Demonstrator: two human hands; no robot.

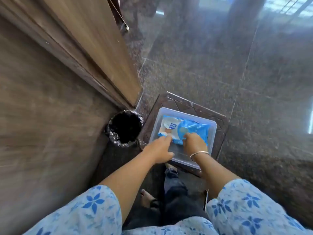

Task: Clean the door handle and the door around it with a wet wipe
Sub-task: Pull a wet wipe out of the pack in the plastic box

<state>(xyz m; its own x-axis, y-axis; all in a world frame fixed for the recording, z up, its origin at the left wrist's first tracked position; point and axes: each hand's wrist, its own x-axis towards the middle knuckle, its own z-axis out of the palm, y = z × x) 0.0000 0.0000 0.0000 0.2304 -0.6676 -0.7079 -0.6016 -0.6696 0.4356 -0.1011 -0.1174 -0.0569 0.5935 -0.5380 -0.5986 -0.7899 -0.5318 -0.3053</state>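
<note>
- Your left hand [158, 150] reaches to the near-left edge of the wipe pack [191, 126]. Fingers are stretched out with the tips on the white flap. It's too blurry to tell whether you're pinching or just pressing, but it probably steadies the pack.
- Your right hand [194, 142] has knuckles up and fingers curled down onto the middle of the pack, about where the opening would be. I judge it's set to pull a wipe; none is out yet.
- There's a bangle [199, 153] on your right wrist.
- The pack lies flat in a clear tray [212, 136]. The tray sits on a dark wooden stand [177, 100], which keeps it off the floor [220, 65] and within reach.
- A bin [110, 131] with a black liner stands just left of the stand, by the foot of the door [93, 48]. That's handy for dropping the used wipe.
- The door handle [124, 27] is far up on the door edge, blurred and well away from both hands.
- Cleaning hasn't started; this is the fetch-a-wipe step.
</note>
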